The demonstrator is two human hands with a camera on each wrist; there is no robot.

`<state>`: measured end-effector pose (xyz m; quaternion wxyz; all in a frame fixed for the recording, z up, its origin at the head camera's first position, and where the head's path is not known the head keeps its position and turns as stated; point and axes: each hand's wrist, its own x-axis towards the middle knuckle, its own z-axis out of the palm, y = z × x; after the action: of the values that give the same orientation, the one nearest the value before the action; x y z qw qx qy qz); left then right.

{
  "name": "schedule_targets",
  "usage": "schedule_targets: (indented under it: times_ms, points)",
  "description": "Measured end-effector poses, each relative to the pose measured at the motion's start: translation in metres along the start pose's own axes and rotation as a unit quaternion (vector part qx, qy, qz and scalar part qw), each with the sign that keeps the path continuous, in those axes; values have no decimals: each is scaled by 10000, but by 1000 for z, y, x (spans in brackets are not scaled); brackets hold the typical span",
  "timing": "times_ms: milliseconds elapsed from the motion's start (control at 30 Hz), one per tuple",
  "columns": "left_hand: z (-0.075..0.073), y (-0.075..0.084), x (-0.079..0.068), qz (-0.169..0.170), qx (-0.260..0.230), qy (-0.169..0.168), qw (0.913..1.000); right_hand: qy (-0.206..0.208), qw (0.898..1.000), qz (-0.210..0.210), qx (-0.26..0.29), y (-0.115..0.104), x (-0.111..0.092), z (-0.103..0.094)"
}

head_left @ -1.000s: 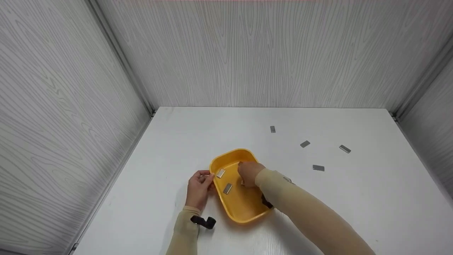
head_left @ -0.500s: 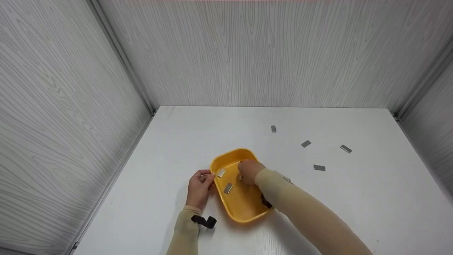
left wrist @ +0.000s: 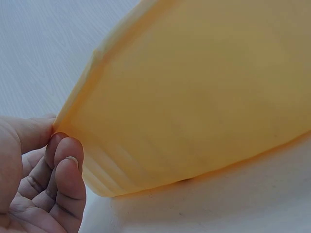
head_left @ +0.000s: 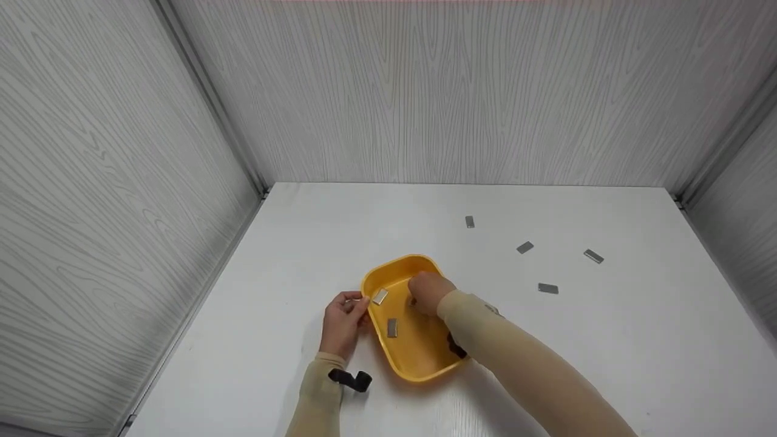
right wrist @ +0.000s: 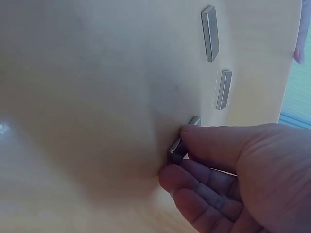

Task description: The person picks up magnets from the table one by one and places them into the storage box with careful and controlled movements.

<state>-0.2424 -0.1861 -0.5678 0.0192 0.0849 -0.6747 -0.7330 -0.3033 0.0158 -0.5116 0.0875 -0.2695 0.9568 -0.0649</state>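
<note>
A yellow plastic tray (head_left: 419, 361) sits on the white table, turned at an angle. My left hand (head_left: 342, 325) pinches its left rim between thumb and fingers, seen close up in the left wrist view. Inside the tray is my right hand (head_left: 430, 292). Its thumb and fingers pinch a small silver rectangular metal block (right wrist: 176, 149) close over the tray floor; in the head view the hand mostly hides this block. Two similar blocks are in the tray: one silver block (head_left: 380, 296) by the left wall, another silver block (head_left: 392, 328) a little nearer to me.
Beyond the tray and to its right, several more small metal blocks lie apart on the table, among them one flat block (head_left: 548, 288) and one farther back (head_left: 470, 221). Grey wood-grain panels (head_left: 413, 91) enclose the table at the back and sides.
The nearer loose block in the tray has turned and slid slightly toward me. Both hands stay almost in place, the right still pinching its block and the left still at the rim.
</note>
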Motion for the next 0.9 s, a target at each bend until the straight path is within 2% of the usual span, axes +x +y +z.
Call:
schedule_targets:
  times_ms: [33, 233, 433, 567, 767, 900]
  points:
    - [1, 4, -2, -33, 11, -22, 10000, 23, 10000, 1, 13, 0, 0, 0]
    - [1, 3, -2, -29, -43, 7, 10000, 172, 9997, -101, 131, 1, 0, -2]
    - [0, 0, 0, 50, -108, 5, 9999, 182, 9977, -54, 656, 0, -2, -7]
    - [1, 1, 0, 89, -90, -5, 9999, 156, 9954, -166, 935, 0, -5, -16]
    - [1, 1, -1, 161, 1, -15, 9999, 341, 9930, -617, 947, 4, -13, -34]
    - [1, 2, -1, 135, 48, -3, 9999, 525, 9904, -636, 1112, 12, -19, -45]
